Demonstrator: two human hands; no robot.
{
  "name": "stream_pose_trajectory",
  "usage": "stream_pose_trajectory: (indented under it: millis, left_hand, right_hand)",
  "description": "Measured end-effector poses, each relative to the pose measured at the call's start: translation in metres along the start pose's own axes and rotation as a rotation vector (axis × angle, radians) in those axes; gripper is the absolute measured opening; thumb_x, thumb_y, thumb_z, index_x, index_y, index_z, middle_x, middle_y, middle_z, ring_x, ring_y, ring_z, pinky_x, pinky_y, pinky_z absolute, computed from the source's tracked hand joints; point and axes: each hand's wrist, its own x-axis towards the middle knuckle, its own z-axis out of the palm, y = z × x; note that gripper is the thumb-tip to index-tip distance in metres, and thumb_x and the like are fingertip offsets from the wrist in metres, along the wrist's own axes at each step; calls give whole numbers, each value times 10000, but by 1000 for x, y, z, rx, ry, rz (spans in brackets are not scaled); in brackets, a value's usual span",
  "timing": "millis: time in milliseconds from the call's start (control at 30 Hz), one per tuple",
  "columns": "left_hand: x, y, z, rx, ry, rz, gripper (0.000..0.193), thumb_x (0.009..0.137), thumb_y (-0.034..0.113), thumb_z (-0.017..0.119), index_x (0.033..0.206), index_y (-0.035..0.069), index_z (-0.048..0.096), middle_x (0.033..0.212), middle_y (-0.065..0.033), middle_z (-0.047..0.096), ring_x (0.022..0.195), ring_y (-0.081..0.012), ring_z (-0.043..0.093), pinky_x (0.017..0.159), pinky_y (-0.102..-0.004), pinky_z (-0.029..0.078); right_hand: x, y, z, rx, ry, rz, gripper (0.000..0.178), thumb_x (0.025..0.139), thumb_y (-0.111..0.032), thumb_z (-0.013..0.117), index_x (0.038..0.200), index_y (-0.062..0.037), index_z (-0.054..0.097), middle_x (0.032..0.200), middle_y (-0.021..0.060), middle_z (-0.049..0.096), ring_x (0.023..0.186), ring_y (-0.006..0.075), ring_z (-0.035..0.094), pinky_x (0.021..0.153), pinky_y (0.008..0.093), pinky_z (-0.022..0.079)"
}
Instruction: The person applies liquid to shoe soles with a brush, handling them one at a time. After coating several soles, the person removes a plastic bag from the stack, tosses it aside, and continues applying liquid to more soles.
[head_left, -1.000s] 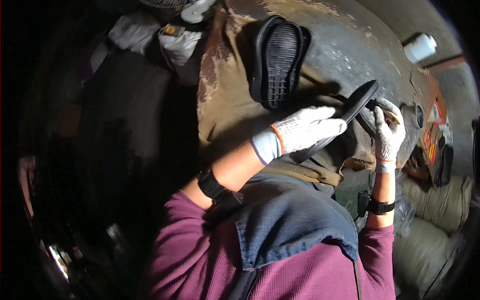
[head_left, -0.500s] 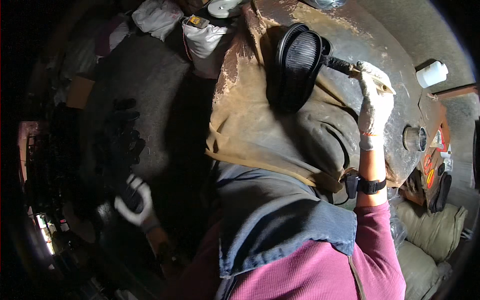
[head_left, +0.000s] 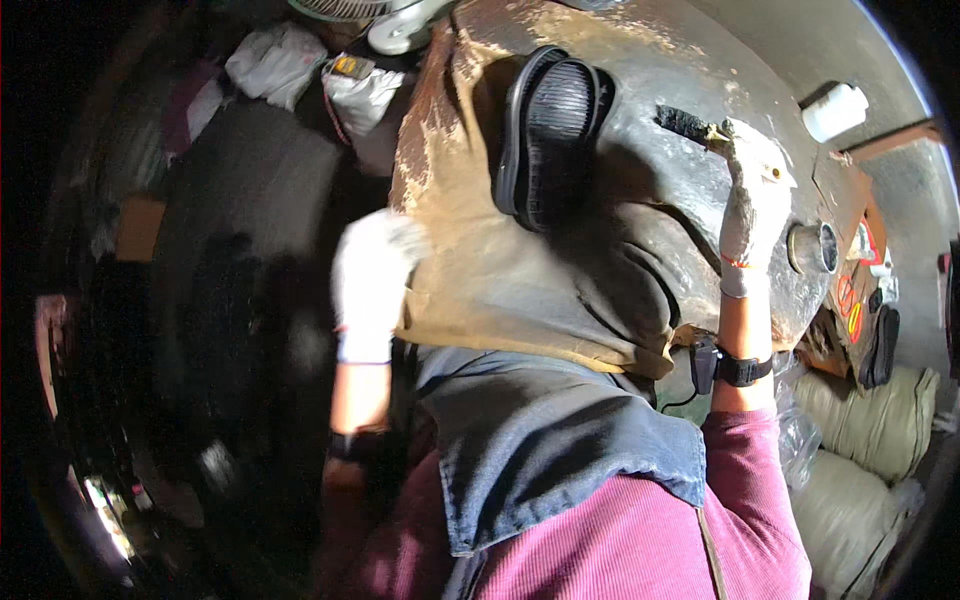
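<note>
My right hand (head_left: 752, 205), in a white glove, is wrapped round the handle of a brush (head_left: 688, 124) with dark bristles that point left. The bristles are apart from the black slippers (head_left: 560, 125), which lie stacked or overlapping on a worn brown cover (head_left: 480, 270) across my lap. My left hand (head_left: 375, 265), also white-gloved, is beside the cover's left edge. Motion blur hides its fingers, and I cannot see anything in it.
To the right are a white bottle (head_left: 835, 112), a metal cup or ring (head_left: 812, 248), orange-handled scissors (head_left: 848, 300) and stuffed sacks (head_left: 870, 420). White bags (head_left: 365, 97) and a fan (head_left: 400, 28) stand at the far left. The floor on the left is dark.
My left hand has come up from the dark floor at the left to the cover's edge. The brush has moved away from the slippers, whose place in view has shifted left.
</note>
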Motion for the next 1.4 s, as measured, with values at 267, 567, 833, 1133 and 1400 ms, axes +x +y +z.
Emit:
stream_pose_trajectory:
  millis: [267, 567, 833, 1133, 1400]
  left_hand:
    - [57, -31, 177, 783, -74, -81, 855, 972, 524, 680, 1582, -8, 404, 1575, -296, 456, 1405, -443, 498, 1195, -468, 384]
    - [89, -91, 185, 317, -36, -18, 660, 951, 91, 700, 1506, -105, 401, 1395, -283, 607, 1259, -342, 607, 1124, -417, 463]
    - [96, -57, 166, -259, -174, -283, 509, 920, 20, 646, 1412, -55, 538, 1252, -129, 665, 1057, -243, 661, 951, -362, 551]
    - [93, 32, 186, -858, -754, -747, 721, 978, 359, 660, 1543, -35, 444, 1479, -210, 604, 1313, -334, 636, 1111, -575, 524]
    - [83, 92, 268, -1540, -1078, -705, 910, 1030, 673, 482, 1691, 112, 205, 1735, -234, 198, 1581, -495, 201, 1139, -853, 227]
  right_hand:
    - [-22, 20, -106, -622, 26, -153, 280, 1020, -44, 545, 1207, -7, 750, 1210, 161, 751, 1123, 266, 715, 999, 364, 551]
    - [-26, 49, -199, -682, 304, -102, 239, 948, -125, 677, 1160, -73, 776, 1146, 110, 768, 1086, 272, 702, 1002, 394, 534]
    - [0, 94, -241, -1039, 252, 72, 156, 862, -270, 733, 970, -177, 796, 871, 72, 774, 830, 263, 695, 812, 394, 532]
    - [0, 186, -259, -1044, 52, -54, 235, 951, -274, 592, 1078, -195, 773, 1101, 88, 768, 1072, 279, 713, 1022, 409, 505]
    - [-19, 177, -279, -307, 500, 144, 288, 1033, -133, 573, 1187, 44, 741, 1099, 131, 772, 1023, 227, 729, 972, 384, 565]
